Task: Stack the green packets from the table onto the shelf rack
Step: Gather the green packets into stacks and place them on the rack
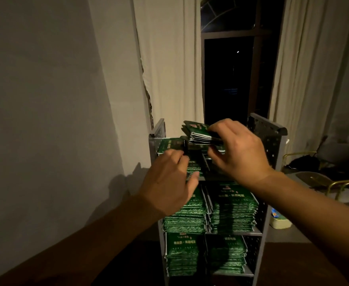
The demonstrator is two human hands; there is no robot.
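Dim room, pale curtains, a grey shelf rack [271, 139] nearly full.

Her right hand [238, 149] pinches a bundle of green packets [197, 133] above the top tier; the left hand [169, 182], fingers curled, touches the stack there, its grip unclear. Best to square the edges first, then lower the bundle flat.

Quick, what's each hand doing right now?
Left hand: fingers curled at the packets on the top shelf; grip unclear.
Right hand: holding a bundle of green packets.
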